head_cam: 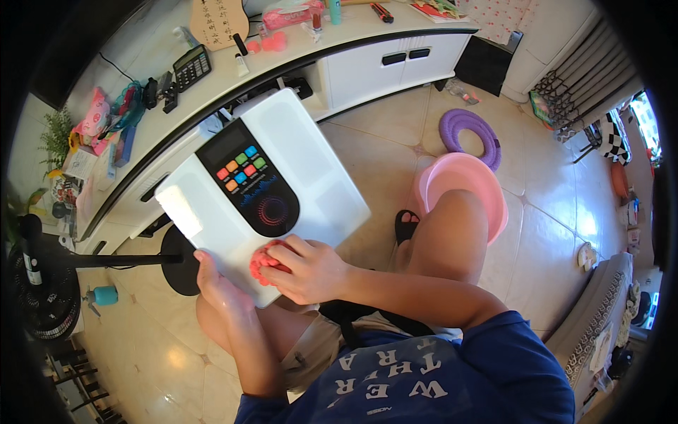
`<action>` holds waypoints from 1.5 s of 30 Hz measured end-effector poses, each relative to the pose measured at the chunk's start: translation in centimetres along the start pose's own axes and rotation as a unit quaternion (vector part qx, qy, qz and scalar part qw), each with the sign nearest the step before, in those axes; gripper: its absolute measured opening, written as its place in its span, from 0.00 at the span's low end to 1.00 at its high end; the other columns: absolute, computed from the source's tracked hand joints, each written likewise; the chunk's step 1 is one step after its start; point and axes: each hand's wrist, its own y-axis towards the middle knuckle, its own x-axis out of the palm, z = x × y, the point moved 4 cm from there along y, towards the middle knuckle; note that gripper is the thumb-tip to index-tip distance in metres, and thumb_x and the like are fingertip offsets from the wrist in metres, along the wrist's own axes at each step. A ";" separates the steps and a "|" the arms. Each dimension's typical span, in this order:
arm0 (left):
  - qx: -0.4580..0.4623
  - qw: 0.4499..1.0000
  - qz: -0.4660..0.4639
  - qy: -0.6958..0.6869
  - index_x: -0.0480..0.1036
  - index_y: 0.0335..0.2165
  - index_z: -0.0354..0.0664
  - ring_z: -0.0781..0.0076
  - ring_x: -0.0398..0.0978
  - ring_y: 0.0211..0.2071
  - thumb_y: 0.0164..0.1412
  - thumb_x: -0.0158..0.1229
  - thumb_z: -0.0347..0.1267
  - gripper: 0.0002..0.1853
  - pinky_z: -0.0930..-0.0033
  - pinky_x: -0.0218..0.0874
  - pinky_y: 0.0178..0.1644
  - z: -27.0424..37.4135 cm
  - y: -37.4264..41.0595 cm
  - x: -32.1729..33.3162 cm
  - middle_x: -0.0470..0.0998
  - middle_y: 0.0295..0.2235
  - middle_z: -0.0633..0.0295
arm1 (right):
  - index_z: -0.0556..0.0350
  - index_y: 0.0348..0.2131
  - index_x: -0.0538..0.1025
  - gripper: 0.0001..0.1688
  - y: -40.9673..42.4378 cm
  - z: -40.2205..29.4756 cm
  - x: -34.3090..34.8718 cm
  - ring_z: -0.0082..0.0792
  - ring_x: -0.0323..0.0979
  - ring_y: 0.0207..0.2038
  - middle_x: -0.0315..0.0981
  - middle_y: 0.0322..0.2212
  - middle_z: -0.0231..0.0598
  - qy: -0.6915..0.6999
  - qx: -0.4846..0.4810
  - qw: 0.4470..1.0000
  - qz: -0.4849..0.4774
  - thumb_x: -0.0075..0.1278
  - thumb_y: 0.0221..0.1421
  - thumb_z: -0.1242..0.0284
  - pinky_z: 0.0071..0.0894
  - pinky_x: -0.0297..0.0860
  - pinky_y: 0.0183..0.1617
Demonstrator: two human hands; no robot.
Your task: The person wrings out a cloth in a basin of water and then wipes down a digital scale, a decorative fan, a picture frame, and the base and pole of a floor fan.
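Note:
A white bathroom scale (328,175) with a dark display panel (228,146) and coloured icons is held tilted above my lap. My left hand (220,286) grips its near left edge, thumb on the top face. Bunched in my right hand (312,270) is a red cloth (267,259), pressed on the white surface just below the rounded end of the panel. The scale hides part of the cabinet behind it.
A pink basin (500,212) stands on the tiled floor beside my knee, with a purple ring (447,130) beyond it. The long white cabinet (355,69) carries a calculator (192,69) and small items. A black fan (47,286) and a teal spray bottle (103,296) are at left.

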 end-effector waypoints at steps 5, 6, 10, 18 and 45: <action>0.030 0.999 0.025 0.033 0.61 0.54 0.27 0.58 0.68 0.51 0.69 0.40 0.45 0.29 0.59 0.57 0.57 1.0 -0.9 0.0 0.68 0.52 0.50 | 0.43 0.31 0.76 0.16 7.3 6.7 -3.1 0.33 0.67 0.29 0.66 0.29 0.30 -0.077 0.009 0.989 0.126 0.56 0.35 0.70 0.26 0.63 0.18; 0.039 0.998 0.014 0.041 0.61 0.54 0.27 0.59 0.68 0.51 0.69 0.41 0.45 0.29 0.59 0.57 0.57 1.2 -1.1 0.1 0.69 0.52 0.50 | 0.42 0.32 0.76 0.16 8.4 8.6 -4.4 0.34 0.67 0.28 0.65 0.29 0.31 -0.114 0.070 0.981 0.140 0.56 0.35 0.70 0.29 0.64 0.19; 0.075 0.996 0.013 0.049 0.62 0.53 0.27 0.61 0.68 0.51 0.69 0.40 0.44 0.28 0.61 0.57 0.57 1.3 -1.1 -1.1 0.69 0.51 0.51 | 0.41 0.33 0.77 0.17 12.4 7.4 -4.8 0.33 0.67 0.28 0.67 0.31 0.30 -0.140 0.125 0.968 0.169 0.57 0.35 0.73 0.29 0.65 0.21; 0.022 1.000 -0.008 -0.008 0.62 0.53 0.31 0.60 0.68 0.51 0.69 0.40 0.45 0.27 0.60 0.59 0.55 1.8 -1.1 -2.8 0.70 0.50 0.51 | 0.48 0.31 0.74 0.12 3.3 -2.3 1.0 0.32 0.67 0.37 0.68 0.36 0.34 0.050 -0.221 0.965 -0.133 0.49 0.45 0.65 0.20 0.66 0.26; -0.067 0.997 0.036 -0.014 0.59 0.57 0.34 0.58 0.65 0.55 0.67 0.44 0.44 0.28 0.59 0.54 0.60 1.5 -1.1 -2.6 0.66 0.55 0.55 | 0.44 0.27 0.76 0.08 5.7 6.6 -7.8 0.36 0.68 0.35 0.68 0.31 0.32 -0.161 0.102 0.981 0.038 0.55 0.39 0.73 0.31 0.69 0.24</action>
